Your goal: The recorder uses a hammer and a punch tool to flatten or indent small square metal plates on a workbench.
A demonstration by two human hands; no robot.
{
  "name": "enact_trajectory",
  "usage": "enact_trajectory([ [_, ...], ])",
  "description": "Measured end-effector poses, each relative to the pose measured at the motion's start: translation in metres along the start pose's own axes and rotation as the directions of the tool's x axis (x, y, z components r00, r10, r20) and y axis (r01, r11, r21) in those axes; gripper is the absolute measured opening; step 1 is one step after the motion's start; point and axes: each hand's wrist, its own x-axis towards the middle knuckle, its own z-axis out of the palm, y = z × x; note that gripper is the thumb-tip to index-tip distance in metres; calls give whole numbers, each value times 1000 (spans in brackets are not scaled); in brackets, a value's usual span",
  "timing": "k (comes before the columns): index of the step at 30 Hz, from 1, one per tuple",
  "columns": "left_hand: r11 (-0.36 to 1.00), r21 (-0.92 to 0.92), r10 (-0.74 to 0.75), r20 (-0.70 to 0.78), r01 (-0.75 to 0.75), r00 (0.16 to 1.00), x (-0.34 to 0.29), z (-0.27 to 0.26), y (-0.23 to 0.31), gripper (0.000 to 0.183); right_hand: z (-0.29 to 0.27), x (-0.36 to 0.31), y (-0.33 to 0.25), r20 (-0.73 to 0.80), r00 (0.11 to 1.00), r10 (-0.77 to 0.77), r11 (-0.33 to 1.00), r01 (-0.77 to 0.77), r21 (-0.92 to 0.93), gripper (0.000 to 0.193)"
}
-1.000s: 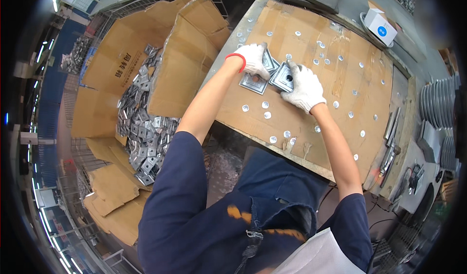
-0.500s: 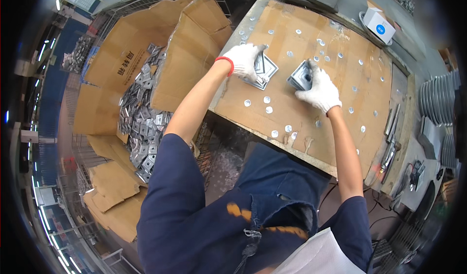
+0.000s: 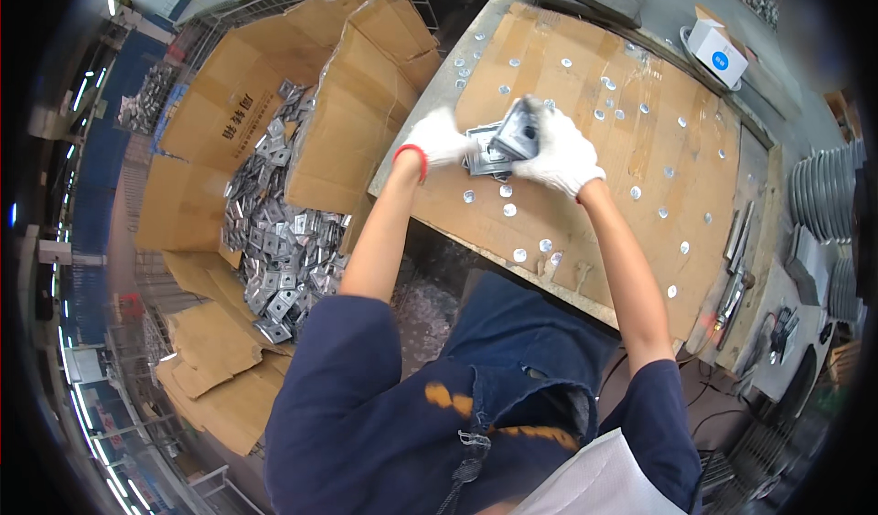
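My two white-gloved hands meet over the near left part of a cardboard-covered workbench [image 3: 640, 149]. My left hand [image 3: 439, 140] lies on a flat square metal plate [image 3: 483, 154] that rests on the cardboard. My right hand [image 3: 560, 154] grips a second square metal plate [image 3: 517, 133], tilted on edge, right against the first one. Small round metal discs [image 3: 508, 209] lie scattered on the cardboard around both hands.
To my left stands a wire cage lined with cardboard [image 3: 229, 112], holding a heap of several similar metal plates [image 3: 274, 241]. A small white box [image 3: 718, 50] sits at the bench's far right. Stacked grey metal discs [image 3: 823, 190] stand at the right edge.
My right hand has carried its plate leftward, back beside the left hand. The left hand's plate has come down flat onto the cardboard.
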Motion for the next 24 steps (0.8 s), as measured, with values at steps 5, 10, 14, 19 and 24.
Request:
enact_trajectory([
  [5, 661, -687, -269, 158, 302, 950, -16, 21, -37, 88, 11, 19, -29, 156, 970, -187, 962, 213, -172, 110],
  [10, 831, -510, -311, -99, 220, 945, -12, 48, -29, 84, 31, 13, -5, -6, 996, 84, 985, -83, 149, 101],
  [14, 744, -660, -138, 6, 108, 990, -21, 49, 0, 66, 70, 1, 8, -112, 955, 274, 923, -229, 309, 85],
  [19, 463, -859, -174, 155, 220, 972, -42, 67, -7, 36, 76, -18, -23, -49, 941, 335, 789, -252, 560, 80],
  [24, 86, -996, -73, -7, -1, 997, -84, 82, -19, 43, 76, -56, -60, 35, 964, 262, 783, -234, 576, 80],
])
